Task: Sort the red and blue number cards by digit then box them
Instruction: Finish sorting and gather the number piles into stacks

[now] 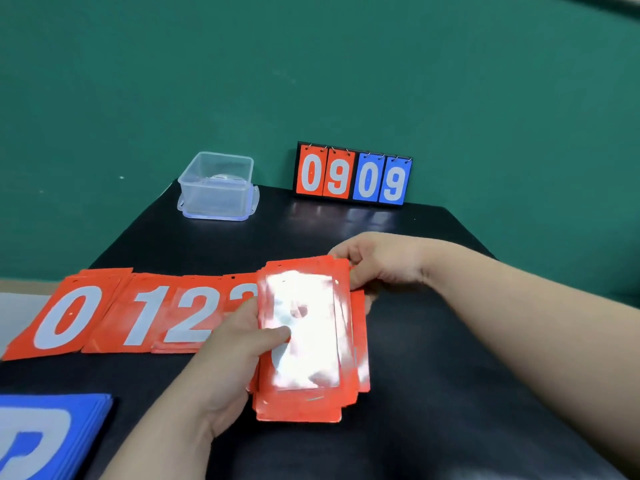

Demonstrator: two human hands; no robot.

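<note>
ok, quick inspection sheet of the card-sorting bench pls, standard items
Surface: black table, some glare.
Job's things: red piles for 0, 1, 2 in a row, a fourth half hidden; red stack held, top digit blurred; blue stack near left; clear box far left, open.
Clutter: scoreboard reading 0909 at the far edge.
Grippers: left hand grips the red stack's side, thumb on top; right hand pinches its far end.
Cables: nothing seen.
Surroundings: green wall.
</note>
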